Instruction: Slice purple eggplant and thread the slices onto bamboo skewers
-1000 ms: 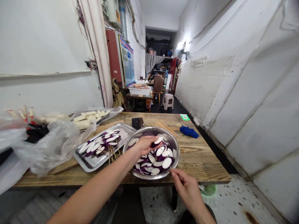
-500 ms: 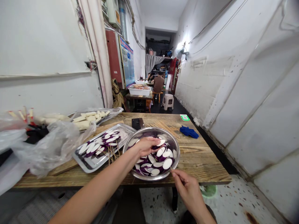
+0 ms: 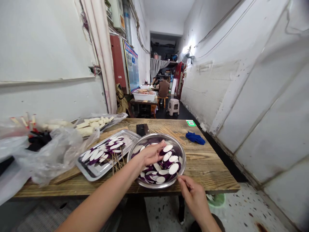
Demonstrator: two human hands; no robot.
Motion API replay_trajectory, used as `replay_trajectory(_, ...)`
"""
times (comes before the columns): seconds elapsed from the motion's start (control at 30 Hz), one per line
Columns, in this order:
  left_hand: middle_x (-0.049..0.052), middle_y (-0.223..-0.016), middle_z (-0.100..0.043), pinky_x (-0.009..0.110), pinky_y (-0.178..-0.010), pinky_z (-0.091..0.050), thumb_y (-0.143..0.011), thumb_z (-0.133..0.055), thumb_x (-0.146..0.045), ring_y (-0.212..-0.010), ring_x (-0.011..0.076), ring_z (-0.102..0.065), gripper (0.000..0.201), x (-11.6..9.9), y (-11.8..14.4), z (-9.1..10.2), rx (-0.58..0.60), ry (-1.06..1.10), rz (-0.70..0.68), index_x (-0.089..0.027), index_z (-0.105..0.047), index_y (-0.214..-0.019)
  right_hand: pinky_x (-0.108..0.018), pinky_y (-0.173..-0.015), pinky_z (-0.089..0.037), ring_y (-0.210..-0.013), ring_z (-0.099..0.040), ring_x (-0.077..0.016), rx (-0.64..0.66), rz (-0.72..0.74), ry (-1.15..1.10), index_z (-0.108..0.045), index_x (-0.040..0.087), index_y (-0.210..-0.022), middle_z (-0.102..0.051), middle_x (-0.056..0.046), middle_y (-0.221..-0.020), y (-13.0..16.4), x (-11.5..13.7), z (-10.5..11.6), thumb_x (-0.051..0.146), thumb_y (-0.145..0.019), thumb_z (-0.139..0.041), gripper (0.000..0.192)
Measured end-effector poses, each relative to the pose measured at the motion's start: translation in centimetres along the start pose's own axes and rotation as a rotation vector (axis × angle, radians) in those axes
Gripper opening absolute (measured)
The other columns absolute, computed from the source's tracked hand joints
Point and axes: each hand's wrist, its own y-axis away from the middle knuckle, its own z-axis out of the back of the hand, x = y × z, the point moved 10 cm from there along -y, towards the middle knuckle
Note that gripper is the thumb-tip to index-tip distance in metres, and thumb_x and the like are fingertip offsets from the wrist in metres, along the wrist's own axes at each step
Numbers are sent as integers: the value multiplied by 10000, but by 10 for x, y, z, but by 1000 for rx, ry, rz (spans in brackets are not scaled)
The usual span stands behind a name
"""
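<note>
A steel bowl (image 3: pixel 182 161) full of purple-skinned eggplant slices (image 3: pixel 162 172) stands in front of me near the table's front edge. At its right rim my right hand (image 3: pixel 191 190) pinches the lower end of a thin wooden skewer (image 3: pixel 178 174). Several white-faced slices are lined up from that skewer across the bowl, the nearest being a large oval slice (image 3: pixel 173 168). Over the bowl, my left hand (image 3: pixel 153 153) has its fingers and thumb apart, beside the far slice (image 3: pixel 168 148) of the row. Nothing shows gripped in it.
Left of the bowl, a metal tray (image 3: pixel 93 175) carries skewered eggplant slices, sticks towards me. Beyond the bowl lie loose skewers (image 3: pixel 172 132), a dark cleaver blade (image 3: pixel 142 129) and a blue glove (image 3: pixel 195 138). Plastic bags (image 3: pixel 58 141) and pale peeled pieces (image 3: pixel 93 124) fill the left side.
My left fingers have drawn back left and opened off the far slice, which now shows fully in the row. My right hand keeps its pinch on the skewer, almost unmoved.
</note>
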Motion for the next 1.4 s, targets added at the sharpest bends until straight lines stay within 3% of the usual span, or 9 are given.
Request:
replay_trajectory(0.2, 48, -722, -639, 256, -612, -502, -696, -629, -155, -605, 122, -589, 126, 1, 1, 1, -45, 49, -65, -101, -593, -805, -199, -533, -416, -553, -555, -131, -18, 30, 1, -626, 161, -839, -606, -17, -620, -4, 6, -2, 340, -846, -392, 295)
replay_trajectory(0.4, 74, -709, -648, 270, -628, -503, -671, -649, -140, -628, 150, -608, 145, 9, 4, 1, -80, 51, -76, -84, -594, -793, -205, -562, -431, -599, -575, -139, -31, 37, -52, -617, 161, -888, -633, -34, -684, -4, 5, -3, 337, -844, -403, 281)
replay_trajectory(0.57, 75, -795, -651, 281, -650, -497, -620, -702, -266, -687, 162, -617, 272, 33, 18, -12, -60, 112, -27, -124, -583, -819, -200, -532, -427, -555, -569, -133, -116, -26, -18, -593, 162, -842, -623, -24, -642, -7, -5, 1, 357, -841, -395, 278)
replay_trajectory(0.8, 63, -728, -637, 276, -640, -491, -574, -721, -125, -711, 194, -632, 254, 57, 26, -18, -196, 244, 11, -133, -532, -743, -188, -456, -393, -486, -543, -122, -137, 5, -5, -571, 163, -789, -589, -3, -557, -13, 3, -2, 365, -843, -377, 286)
replay_trajectory(1.03, 42, -651, -628, 304, -641, -492, -561, -716, -97, -687, 213, -637, 229, 61, 25, -22, -169, 238, 34, -126, -533, -695, -186, -415, -353, -406, -482, -105, -145, 32, 58, -560, 169, -741, -519, 28, -465, -9, 10, 0, 372, -851, -364, 303)
replay_trajectory(1.23, 33, -589, -604, 247, -576, -481, -604, -679, -84, -545, 135, -590, 136, 62, 25, -25, -135, 203, 23, -100, -570, -685, -182, -421, -332, -380, -464, -92, -159, 28, 101, -528, 176, -661, -495, 41, -439, -14, 13, 3, 373, -852, -365, 319)
replay_trajectory(1.4, 48, -667, -628, 275, -584, -496, -620, -694, -169, -614, 158, -609, 175, 42, 20, -18, -151, 252, -99, -116, -571, -733, -185, -430, -334, -401, -457, -97, -134, -1, 62, -535, 171, -692, -485, 39, -451, -15, 8, 0, 388, -849, -365, 317)
